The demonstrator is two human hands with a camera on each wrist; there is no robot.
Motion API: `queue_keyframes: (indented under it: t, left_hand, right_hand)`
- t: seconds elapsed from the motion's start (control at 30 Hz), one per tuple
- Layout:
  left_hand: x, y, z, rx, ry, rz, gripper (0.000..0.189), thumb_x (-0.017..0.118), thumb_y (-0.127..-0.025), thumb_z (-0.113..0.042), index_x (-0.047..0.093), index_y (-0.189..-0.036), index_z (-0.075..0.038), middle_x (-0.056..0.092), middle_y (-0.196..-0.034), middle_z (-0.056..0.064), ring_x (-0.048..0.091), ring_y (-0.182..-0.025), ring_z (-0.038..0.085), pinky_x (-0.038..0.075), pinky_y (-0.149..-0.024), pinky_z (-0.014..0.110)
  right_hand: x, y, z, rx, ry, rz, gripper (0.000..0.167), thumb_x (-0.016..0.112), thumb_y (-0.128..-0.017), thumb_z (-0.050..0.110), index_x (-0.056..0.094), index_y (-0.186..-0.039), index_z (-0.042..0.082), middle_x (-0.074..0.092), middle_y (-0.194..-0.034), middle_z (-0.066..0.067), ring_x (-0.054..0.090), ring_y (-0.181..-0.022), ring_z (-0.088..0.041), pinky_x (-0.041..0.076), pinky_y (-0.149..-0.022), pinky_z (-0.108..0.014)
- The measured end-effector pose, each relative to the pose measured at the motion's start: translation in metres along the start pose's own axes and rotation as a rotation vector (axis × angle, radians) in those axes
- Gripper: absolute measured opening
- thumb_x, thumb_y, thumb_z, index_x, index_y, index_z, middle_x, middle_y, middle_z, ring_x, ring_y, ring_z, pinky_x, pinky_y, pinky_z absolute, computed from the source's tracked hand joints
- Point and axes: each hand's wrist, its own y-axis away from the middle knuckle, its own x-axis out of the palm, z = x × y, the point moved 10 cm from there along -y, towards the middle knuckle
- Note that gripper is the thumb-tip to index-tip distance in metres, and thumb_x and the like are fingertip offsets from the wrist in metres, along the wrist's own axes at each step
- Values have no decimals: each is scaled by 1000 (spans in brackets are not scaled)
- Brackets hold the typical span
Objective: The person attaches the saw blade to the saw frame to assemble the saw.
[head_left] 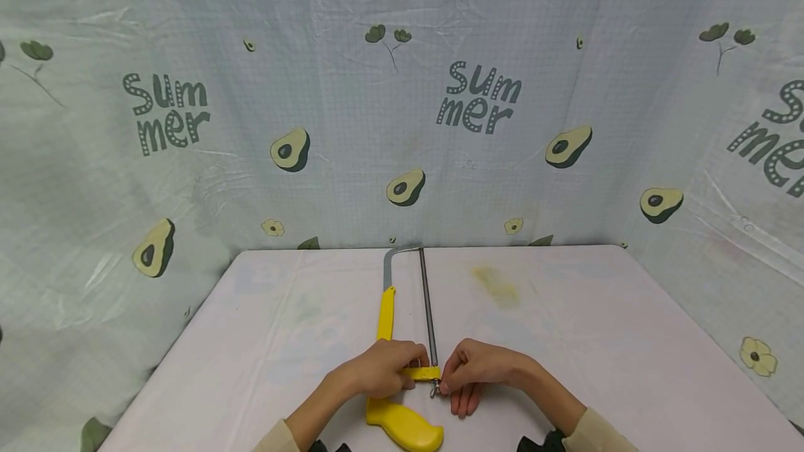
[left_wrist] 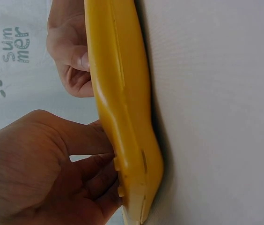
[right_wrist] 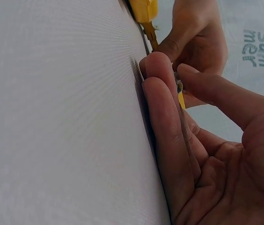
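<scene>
A hacksaw lies on the table with its yellow handle [head_left: 408,427] toward me and its grey frame [head_left: 387,267] reaching away. Along its right side runs the thin dark blade [head_left: 428,312], which ends near me at a yellow crosspiece [head_left: 422,373] with a small metal wing nut [head_left: 435,388]. My left hand [head_left: 383,366] grips the yellow part of the saw ahead of the handle, fingers by the crosspiece. From the right, my right hand [head_left: 482,366] pinches at the wing nut with thumb and index finger; its other fingers rest low near the table [right_wrist: 76,117]. The fingertips partly hide the nut.
The pale tabletop [head_left: 565,326] has a yellowish stain [head_left: 496,286] at the back. Behind it and at both sides hangs a curtain [head_left: 352,103] printed with avocados and lettering. The saw's far end lies close to the table's back edge.
</scene>
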Motion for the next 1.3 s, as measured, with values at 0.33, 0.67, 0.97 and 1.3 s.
queue_keyframes:
  t: [0.33, 0.67, 0.97, 1.3]
  left_hand:
    - [0, 1, 0, -6, -2, -2, 23, 74, -93, -11, 65, -110, -23, 64, -98, -13, 53, -86, 3, 50, -87, 24]
    - [0, 1, -1, -2, -6, -4, 23, 74, -93, -12, 64, -110, -23, 63, -98, -13, 52, -85, 3, 50, -86, 24]
    - [0, 2, -2, -7, 1, -2, 23, 74, -94, -11, 64, -110, -23, 63, -98, -12, 52, -86, 3, 50, -86, 24]
    - [-1, 2, -2, -10, 0, -5, 23, 74, -93, -11, 64, -111, -23, 64, -99, -13, 53, -86, 2, 51, -86, 24]
  right_hand:
    - [0, -1, -2, 2, -7, -7, 21, 71, -94, 16, 77, -101, -2, 75, -72, -2, 73, -61, -8, 57, -57, -21]
    - [-1, -1, -3, 7, -4, -16, 19, 69, -95, 14, 77, -100, -2, 75, -71, -2, 73, -61, -8, 57, -56, -21]
    - [0, -1, -2, 5, -14, -14, 19, 68, -94, 11, 76, -101, -5, 74, -71, -1, 72, -61, -8, 57, -56, -20]
    - [0, -2, -3, 6, -18, -14, 14, 69, -94, 11, 74, -98, -1, 75, -71, -2, 72, -60, -7, 57, -56, -21]
